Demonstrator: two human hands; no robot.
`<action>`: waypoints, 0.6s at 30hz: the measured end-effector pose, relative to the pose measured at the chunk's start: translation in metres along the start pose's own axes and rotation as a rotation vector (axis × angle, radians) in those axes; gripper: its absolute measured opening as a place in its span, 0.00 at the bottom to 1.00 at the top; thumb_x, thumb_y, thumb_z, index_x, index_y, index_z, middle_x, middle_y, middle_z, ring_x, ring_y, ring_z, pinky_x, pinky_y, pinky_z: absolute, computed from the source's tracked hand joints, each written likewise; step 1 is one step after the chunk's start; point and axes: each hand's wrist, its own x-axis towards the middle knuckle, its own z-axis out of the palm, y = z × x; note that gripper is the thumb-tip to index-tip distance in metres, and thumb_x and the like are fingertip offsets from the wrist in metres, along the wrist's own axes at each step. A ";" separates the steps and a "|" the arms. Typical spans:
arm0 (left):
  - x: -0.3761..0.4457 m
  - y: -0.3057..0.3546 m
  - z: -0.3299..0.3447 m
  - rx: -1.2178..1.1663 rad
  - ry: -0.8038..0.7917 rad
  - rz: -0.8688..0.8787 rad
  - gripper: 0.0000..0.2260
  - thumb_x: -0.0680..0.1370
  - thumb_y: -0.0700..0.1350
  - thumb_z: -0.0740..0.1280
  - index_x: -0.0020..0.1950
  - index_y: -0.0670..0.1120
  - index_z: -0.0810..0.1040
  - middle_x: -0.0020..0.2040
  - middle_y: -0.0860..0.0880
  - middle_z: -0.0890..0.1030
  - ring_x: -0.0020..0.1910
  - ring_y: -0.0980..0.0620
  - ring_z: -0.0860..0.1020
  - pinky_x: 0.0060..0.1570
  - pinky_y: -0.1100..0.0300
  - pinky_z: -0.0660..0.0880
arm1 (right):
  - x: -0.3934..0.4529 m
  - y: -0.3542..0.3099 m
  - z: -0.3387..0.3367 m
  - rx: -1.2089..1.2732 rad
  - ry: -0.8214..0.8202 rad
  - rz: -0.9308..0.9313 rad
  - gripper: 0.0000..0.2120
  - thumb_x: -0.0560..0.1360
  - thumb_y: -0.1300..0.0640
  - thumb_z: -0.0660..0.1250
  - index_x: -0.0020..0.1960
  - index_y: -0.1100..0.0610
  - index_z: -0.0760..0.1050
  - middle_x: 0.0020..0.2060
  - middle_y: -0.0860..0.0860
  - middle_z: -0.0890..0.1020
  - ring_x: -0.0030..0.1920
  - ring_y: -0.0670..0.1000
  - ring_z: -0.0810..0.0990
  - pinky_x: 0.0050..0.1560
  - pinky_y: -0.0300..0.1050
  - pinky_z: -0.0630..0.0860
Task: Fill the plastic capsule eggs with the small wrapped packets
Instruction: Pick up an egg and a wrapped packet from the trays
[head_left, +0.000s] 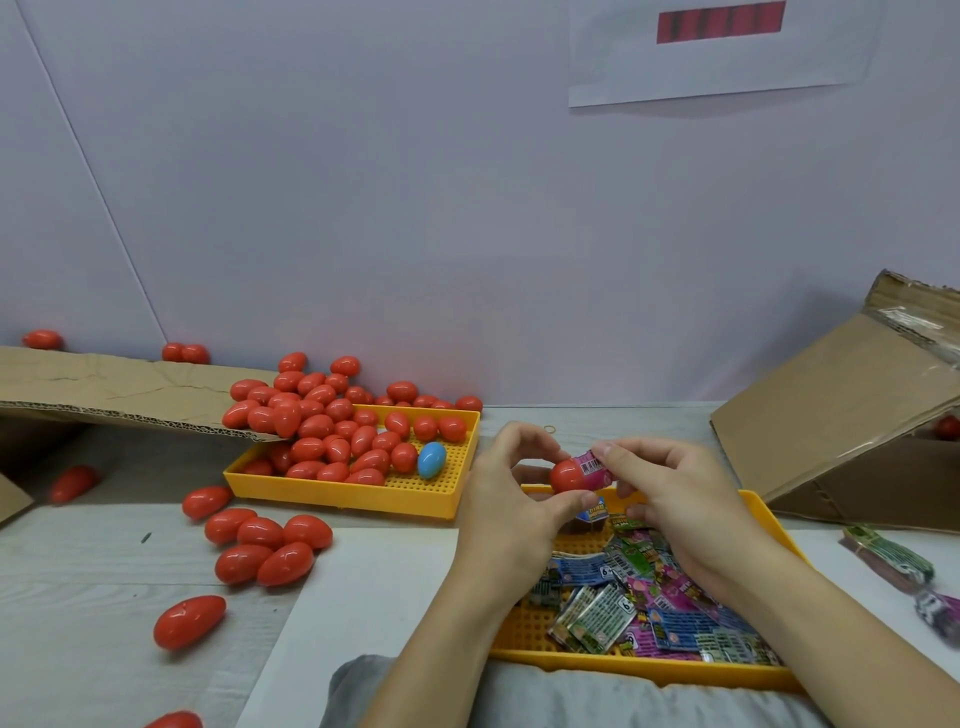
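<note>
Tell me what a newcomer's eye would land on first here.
First, the two hands at centre: the left hand holds a red egg half while the right hand pinches a pink packet against it. Next, the heap of red eggs spilling from a cardboard flap into the far yellow tray, with one blue egg among them. Then the near yellow tray, strewn with colourful packets.

Glossy red plastic eggs (322, 426), perforated yellow plastic trays (363, 501), shiny printed foil packets (644, 592), rough corrugated cardboard (831, 410), matt wood-grain worktop (78, 582).
</note>
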 end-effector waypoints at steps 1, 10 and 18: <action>0.000 0.000 0.000 0.007 -0.001 -0.002 0.18 0.69 0.38 0.80 0.51 0.50 0.75 0.50 0.53 0.81 0.49 0.54 0.83 0.43 0.51 0.84 | 0.000 -0.001 0.001 0.006 -0.006 0.002 0.15 0.68 0.44 0.71 0.47 0.53 0.85 0.33 0.44 0.83 0.34 0.40 0.80 0.39 0.42 0.73; 0.001 -0.002 0.000 0.065 0.005 -0.021 0.15 0.69 0.40 0.79 0.50 0.50 0.78 0.49 0.52 0.83 0.50 0.55 0.82 0.45 0.53 0.84 | 0.001 0.000 -0.001 0.034 -0.019 -0.006 0.17 0.64 0.43 0.72 0.47 0.52 0.85 0.36 0.45 0.85 0.41 0.45 0.80 0.43 0.44 0.74; 0.000 -0.002 0.000 0.069 0.006 -0.027 0.15 0.68 0.40 0.80 0.49 0.49 0.78 0.47 0.52 0.83 0.49 0.54 0.83 0.45 0.50 0.83 | -0.001 -0.001 -0.001 0.039 -0.041 -0.043 0.12 0.66 0.45 0.71 0.43 0.51 0.86 0.39 0.48 0.86 0.36 0.38 0.81 0.41 0.41 0.72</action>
